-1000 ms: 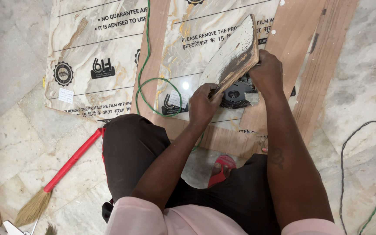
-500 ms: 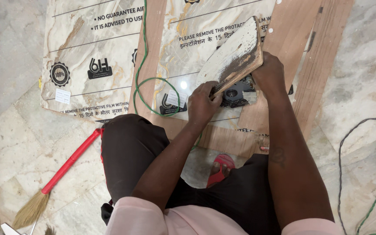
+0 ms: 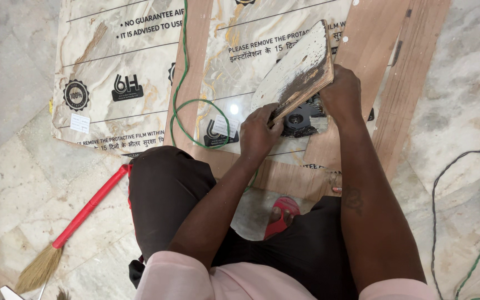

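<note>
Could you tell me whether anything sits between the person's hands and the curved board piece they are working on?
Nothing visible does. The left hand grips the lower end of the curved board piece and the right hand grips its right edge, both directly on it, above a dark power tool.

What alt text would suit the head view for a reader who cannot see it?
Both hands, left hand and right hand, hold a curved wooden offcut against a dark power tool on laminate sheets. A green cable loops nearby; a red-handled broom lies on the marble floor.
</note>
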